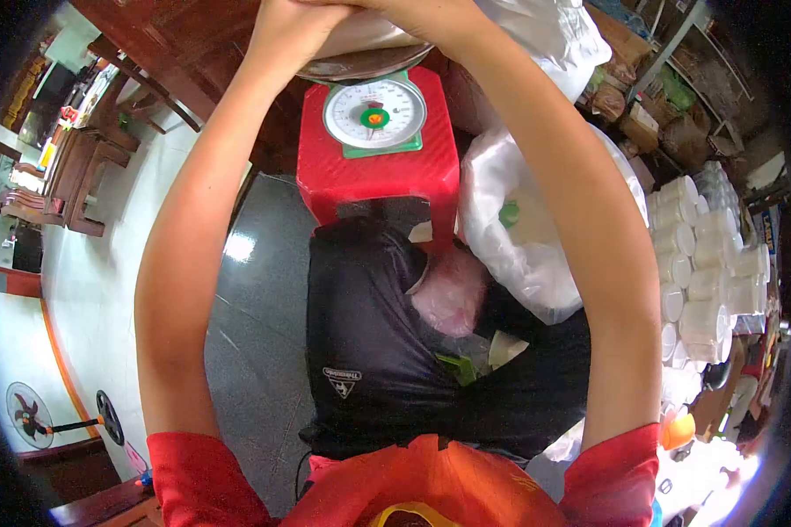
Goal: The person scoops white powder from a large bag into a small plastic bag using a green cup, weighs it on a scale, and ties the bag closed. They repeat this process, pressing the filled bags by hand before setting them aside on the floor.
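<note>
Both of my hands reach to the top edge, where they meet over a whitish plastic bag [369, 33] on the metal pan [360, 66] of a scale. Of my left hand [312, 16] only the wrist side shows; its fingers are cut off by the frame. My right hand [395, 9] overlaps it, its fingertips also out of view. Below the pan, the round white dial [374, 114] in a green frame faces up, and the scale stands on a red plastic stool [369, 180].
An open white bag [536, 255] stands right of the stool, with a fuller white bag [549, 39] behind. Stacked white tubs [699, 263] and cluttered shelves line the right. A pinkish bag [453, 294] lies between my legs. Wooden furniture and a fan [28, 415] are left.
</note>
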`<state>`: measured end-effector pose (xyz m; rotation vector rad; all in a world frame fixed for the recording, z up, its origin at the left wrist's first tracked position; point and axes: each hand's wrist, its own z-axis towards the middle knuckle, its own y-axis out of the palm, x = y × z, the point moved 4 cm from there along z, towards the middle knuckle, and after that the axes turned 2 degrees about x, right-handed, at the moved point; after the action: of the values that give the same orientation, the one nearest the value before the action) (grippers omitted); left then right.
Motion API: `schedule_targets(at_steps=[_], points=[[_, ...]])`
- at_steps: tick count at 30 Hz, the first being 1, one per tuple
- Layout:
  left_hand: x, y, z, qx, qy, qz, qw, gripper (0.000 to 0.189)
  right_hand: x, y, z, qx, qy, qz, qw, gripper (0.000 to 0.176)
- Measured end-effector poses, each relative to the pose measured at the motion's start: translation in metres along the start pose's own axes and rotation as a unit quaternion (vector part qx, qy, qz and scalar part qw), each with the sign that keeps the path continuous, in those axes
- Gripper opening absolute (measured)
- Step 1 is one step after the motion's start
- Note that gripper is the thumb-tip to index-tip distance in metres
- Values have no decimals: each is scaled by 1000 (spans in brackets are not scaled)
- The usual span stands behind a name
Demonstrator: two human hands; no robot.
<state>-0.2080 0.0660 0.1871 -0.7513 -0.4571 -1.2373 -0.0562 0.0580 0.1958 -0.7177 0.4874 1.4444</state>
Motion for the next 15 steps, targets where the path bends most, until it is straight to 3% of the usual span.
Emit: schedule_targets(at_steps=[5,9,11,15], points=[[1,0,-3,1,48,8,999,79,3,3,0,-14,-18,43,999,108],[3,-1,-4,2,2,1,1000,80,3,4,-1,-19,-24,65,997,106],[2,-2,-2,9,78,38,996,81,1,3,-1,-10,-20,28,999,105],[0,-2,-3,3,47,8,999,85,-1,3,-2,-12,-8,22,1000,106]])
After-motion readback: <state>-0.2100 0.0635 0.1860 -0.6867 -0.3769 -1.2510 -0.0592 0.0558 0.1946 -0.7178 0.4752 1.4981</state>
